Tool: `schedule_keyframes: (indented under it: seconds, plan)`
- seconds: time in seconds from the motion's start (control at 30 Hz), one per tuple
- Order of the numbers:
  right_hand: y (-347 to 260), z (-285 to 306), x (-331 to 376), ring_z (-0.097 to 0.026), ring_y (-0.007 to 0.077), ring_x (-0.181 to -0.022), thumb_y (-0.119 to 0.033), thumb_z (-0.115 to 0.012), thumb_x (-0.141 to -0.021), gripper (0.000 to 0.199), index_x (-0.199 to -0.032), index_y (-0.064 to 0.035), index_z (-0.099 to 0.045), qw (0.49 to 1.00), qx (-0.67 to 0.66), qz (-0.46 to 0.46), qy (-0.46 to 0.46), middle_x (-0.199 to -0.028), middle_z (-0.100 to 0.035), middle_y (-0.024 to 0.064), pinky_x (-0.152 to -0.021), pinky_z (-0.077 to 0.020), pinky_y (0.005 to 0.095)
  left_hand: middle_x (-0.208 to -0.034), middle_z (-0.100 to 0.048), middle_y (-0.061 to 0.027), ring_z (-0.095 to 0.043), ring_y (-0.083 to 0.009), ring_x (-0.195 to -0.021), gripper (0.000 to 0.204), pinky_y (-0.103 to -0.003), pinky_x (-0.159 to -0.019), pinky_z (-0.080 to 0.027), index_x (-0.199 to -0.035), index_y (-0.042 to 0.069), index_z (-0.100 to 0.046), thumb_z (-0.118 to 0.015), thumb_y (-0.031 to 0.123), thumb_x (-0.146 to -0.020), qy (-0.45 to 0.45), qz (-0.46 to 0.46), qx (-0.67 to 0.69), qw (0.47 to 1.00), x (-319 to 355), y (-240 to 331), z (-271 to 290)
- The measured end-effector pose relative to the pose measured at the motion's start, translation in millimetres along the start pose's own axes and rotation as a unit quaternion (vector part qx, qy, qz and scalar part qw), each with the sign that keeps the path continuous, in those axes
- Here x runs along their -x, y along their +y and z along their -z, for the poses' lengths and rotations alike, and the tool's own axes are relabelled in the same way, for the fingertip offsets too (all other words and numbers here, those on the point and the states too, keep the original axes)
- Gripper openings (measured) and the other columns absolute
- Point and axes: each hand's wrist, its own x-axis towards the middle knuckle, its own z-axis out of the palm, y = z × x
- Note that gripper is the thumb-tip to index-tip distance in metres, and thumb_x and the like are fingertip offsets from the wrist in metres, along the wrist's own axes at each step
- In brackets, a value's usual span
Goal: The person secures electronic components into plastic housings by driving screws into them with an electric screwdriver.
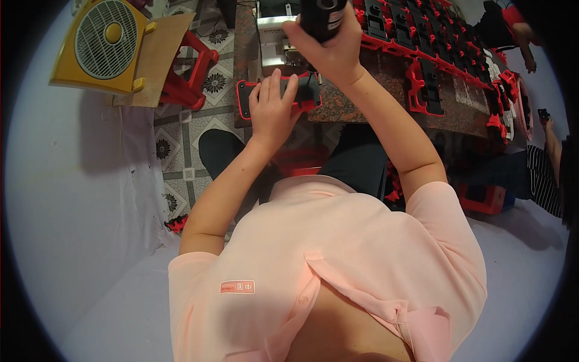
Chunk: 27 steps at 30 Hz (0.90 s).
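Observation:
Near the table's front edge lies a red-and-black plastic housing, with screws or holes at its visible left corners. My left hand is laid over it, fingers across the black face, holding it at the edge. Above its right side, my right hand is wrapped round a thick black electric screwdriver. The tool stands roughly upright, and its working end is mostly hidden behind my hand. Just beyond the housing is a silver metal device, partly covered by my right thumb.
Rows of red-and-black housings fill the table's right side; a single housing sits nearer me. At left, a yellow box fan stands by a red stool. Other people's hands show at far right.

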Motion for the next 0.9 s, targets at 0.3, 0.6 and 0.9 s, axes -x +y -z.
schedule_keyframes:
  seconds: [0.3, 0.6, 0.9]
  plan:
    - [36.2, -3.6, 2.7, -0.054, 0.0109, -0.065, -0.017, -0.081, -0.085, 0.035, -0.106, -0.0031, -0.057, 0.985, 0.075, 0.154, -0.03, -0.079, -0.059, 0.0038, -0.055, -0.0423, 0.0257, -0.142, -0.052, -0.0212, -0.054, -0.0343, -0.125, 0.08, -0.048, -0.106, -0.037, -0.14, 0.016, -0.055, -0.086, 0.025, -0.067, -0.01, 0.003, 0.016, 1.0, -2.1, 2.1, 3.3]
    - [33.3, -6.0, -4.0, -0.055, 0.0082, -0.052, -0.012, -0.076, -0.09, 0.022, -0.09, -0.0059, -0.056, 0.992, -0.121, 0.006, 0.028, -0.066, -0.06, -0.0006, -0.048, -0.0424, 0.025, -0.142, -0.051, -0.0191, -0.051, -0.0351, -0.127, 0.079, -0.049, -0.106, -0.037, -0.139, 0.01, -0.055, -0.085, 0.03, -0.069, -0.005, 0.005, 0.004, 1.0, 3.0, 0.0, 2.9]
    - [50.8, -17.4, -5.0, -0.058, 0.0071, -0.062, -0.015, -0.075, -0.092, 0.025, -0.107, -0.0034, -0.059, 0.996, -0.036, -0.074, 0.038, -0.081, -0.064, 0.0005, -0.052, -0.0432, 0.0247, -0.141, -0.047, -0.0179, -0.049, -0.032, -0.128, 0.08, -0.047, -0.105, -0.037, -0.135, 0.012, -0.056, -0.088, 0.03, -0.065, -0.011, 0.005, -0.015, 1.0, 10.4, 2.9, 11.2]
